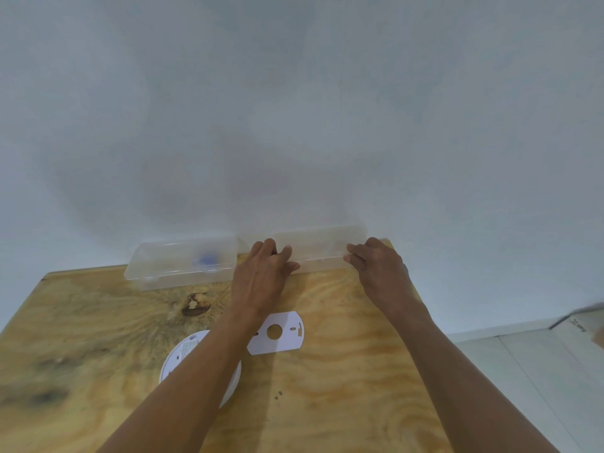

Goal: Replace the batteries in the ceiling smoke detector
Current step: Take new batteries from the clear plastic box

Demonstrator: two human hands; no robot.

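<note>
Smoke detector, a round white plastic disc, lies flat on our plywood table on the wrist side of our left hand, well back from the fingertips and partly hidden under that forearm; the part of its face that shows carries a block of small grey print, too fine and blurred for us to read. Just beside it, below the heel of the same hand, lies its mounting plate, thin, flat and white, rounded on two sides and cut straight on the others, with a round hole at the middle and small slots around it. The table top is bare, yellowish wood with a swirling grain and a dark knot off to the left of our left wrist. Both our hands reach to the far edge, where a long clear plastic box with rounded corners stands against the white wall. Our left fingers curl onto its left end and our right fingers bend onto its right end, so each hand touches it; we cannot tell how firmly either one grips. Beyond the left fingertips, off to the left, sits a second clear box of the same kind, lid shut with two small latches along its front, and something blue shows blurred through its plastic.
</note>
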